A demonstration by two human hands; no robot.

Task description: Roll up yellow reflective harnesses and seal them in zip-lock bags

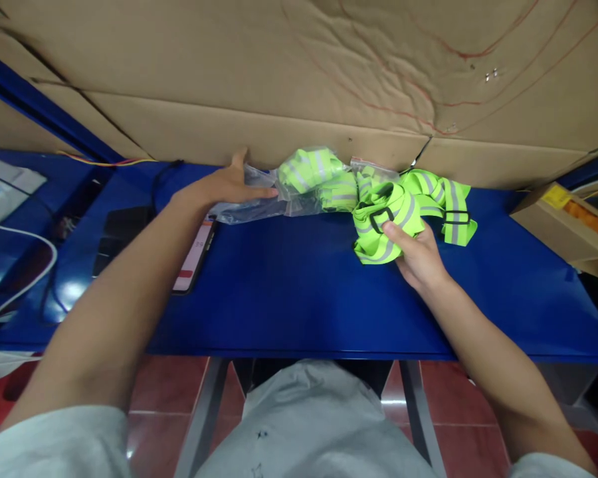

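Our right hand [419,255] pinches the strap bundle [397,207]; probably light, floppy; we'd grip near its buckle [381,212]; left hand [229,184] spread wide at clear bag [256,210]

The desk [299,292] is bearing bags [254,207] and straps [453,199] along its back edge, a phone [195,259] further front, a box [553,222] at its right edge.

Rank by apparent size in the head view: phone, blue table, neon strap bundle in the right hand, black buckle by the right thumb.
1. Blue table
2. Neon strap bundle
3. Phone, counting only what shows beside the left arm
4. Black buckle
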